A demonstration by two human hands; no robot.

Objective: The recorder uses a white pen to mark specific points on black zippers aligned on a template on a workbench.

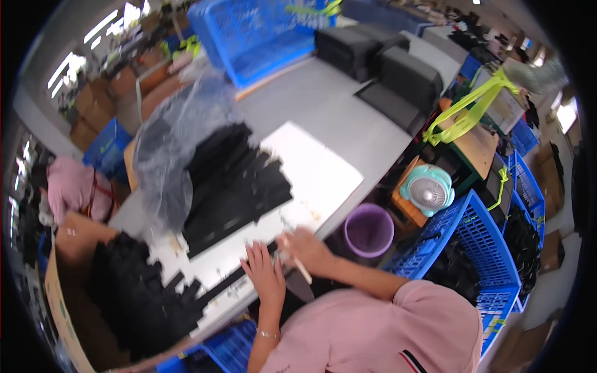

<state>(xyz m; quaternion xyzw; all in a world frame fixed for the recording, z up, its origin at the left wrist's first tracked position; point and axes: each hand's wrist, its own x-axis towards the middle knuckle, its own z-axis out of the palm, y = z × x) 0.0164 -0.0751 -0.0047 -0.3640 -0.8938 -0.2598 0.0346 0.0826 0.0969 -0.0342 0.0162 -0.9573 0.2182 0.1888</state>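
Observation:
My left hand (264, 273) lies with its fingers stretched out at the near edge of a white board (317, 165). Under and beside its fingertips runs a narrow black fabric strip (227, 284). Just to the right, my right hand (309, 252) is closed round a thin tool with a pale handle (303, 271); its working end is hidden and blurred. Beyond both hands, black fabric pieces (239, 186) are stacked in overlapping rows on the board. More black pieces (134, 298) spread at the left, reaching into a cardboard box (81, 230).
A clear plastic bag (165, 155) rests against the stack. Farther back on the grey table stand a blue crate (249, 62) and black padded blocks (398, 87). Right of me are a purple bin (369, 230), a teal fan (428, 189) and blue baskets (491, 248). Another person (78, 186) is at far left.

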